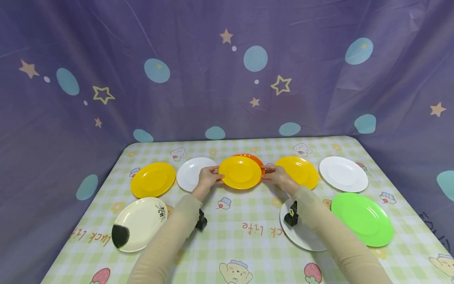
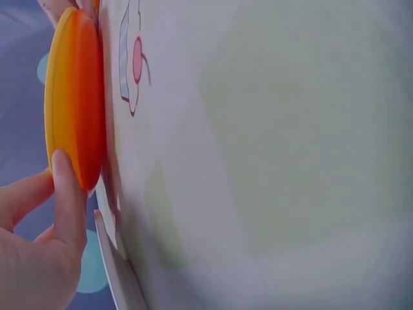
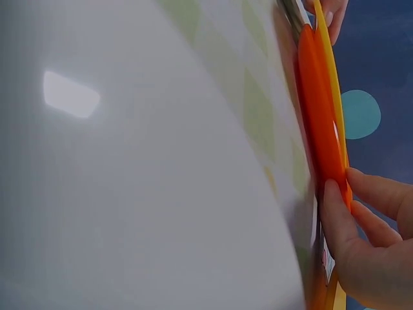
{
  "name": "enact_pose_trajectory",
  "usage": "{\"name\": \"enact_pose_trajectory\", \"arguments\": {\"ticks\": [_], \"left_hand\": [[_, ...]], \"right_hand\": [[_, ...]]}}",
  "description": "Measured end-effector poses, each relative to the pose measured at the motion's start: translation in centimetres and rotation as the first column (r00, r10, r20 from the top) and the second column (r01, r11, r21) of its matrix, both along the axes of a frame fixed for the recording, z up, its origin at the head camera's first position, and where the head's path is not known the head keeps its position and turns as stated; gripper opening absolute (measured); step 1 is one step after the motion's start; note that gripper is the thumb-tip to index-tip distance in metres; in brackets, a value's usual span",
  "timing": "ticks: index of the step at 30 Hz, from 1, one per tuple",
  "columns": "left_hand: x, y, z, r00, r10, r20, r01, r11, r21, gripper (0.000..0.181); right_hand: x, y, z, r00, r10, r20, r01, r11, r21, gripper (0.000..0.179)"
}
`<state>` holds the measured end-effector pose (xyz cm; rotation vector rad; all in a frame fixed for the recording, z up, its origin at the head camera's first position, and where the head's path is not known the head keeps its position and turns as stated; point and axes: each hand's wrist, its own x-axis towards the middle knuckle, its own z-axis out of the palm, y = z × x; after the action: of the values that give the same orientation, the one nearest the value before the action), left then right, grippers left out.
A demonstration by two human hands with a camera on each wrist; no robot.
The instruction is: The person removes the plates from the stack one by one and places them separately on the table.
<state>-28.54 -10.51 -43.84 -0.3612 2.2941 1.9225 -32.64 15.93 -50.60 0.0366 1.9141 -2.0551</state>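
Note:
Both hands hold a yellow plate (image 1: 239,172) by opposite sides of its rim at the back middle of the table. Just beneath it is an orange plate (image 1: 250,157), mostly hidden, its far edge showing; whether the two touch is hard to tell. My left hand (image 1: 209,177) pinches the left rim, with the thumb (image 2: 66,187) against the plate's side in the left wrist view. On the opposite side, my right hand (image 1: 278,176) pinches the rim, and its thumb (image 3: 338,216) lies by the orange plate's edge in the right wrist view.
Nearby lie a white plate (image 1: 188,177), a left yellow plate (image 1: 153,180), a right yellow plate (image 1: 298,170) and a far-right white plate (image 1: 343,173). Closer in are a patterned cream plate (image 1: 145,221), a green plate (image 1: 361,219) and a white plate (image 1: 306,238) under the right forearm.

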Motion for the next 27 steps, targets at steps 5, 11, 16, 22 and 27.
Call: {"name": "enact_pose_trajectory", "arguments": {"ticks": [5, 11, 16, 22, 27], "left_hand": [[0.0, -0.5, 0.0, 1.0, -0.007, 0.025, 0.006, 0.999, 0.044, 0.045], [0.0, -0.7, 0.1, 0.999, 0.002, 0.053, -0.006, 0.997, 0.08, 0.043], [-0.1, -0.8, 0.2, 0.997, 0.001, 0.075, -0.008, 0.995, 0.098, 0.041], [0.0, -0.9, 0.4, 0.996, -0.009, 0.085, -0.001, 0.993, 0.119, 0.042], [0.1, -1.3, 0.5, 0.996, -0.014, 0.086, 0.004, 0.994, 0.112, 0.042]], "right_hand": [[3.9, -1.7, 5.7, 0.999, -0.03, 0.041, 0.025, 0.993, 0.116, 0.046], [4.7, -1.8, 6.9, 0.999, -0.015, 0.029, 0.012, 0.994, 0.113, 0.046], [4.9, -1.9, 7.2, 1.0, 0.004, 0.007, -0.005, 0.991, 0.13, 0.047], [3.7, -1.5, 4.7, 0.999, 0.004, -0.033, -0.001, 0.995, 0.097, 0.047], [-1.6, 0.7, -2.5, 0.998, 0.031, -0.05, -0.031, 0.999, -0.007, 0.043]]}}
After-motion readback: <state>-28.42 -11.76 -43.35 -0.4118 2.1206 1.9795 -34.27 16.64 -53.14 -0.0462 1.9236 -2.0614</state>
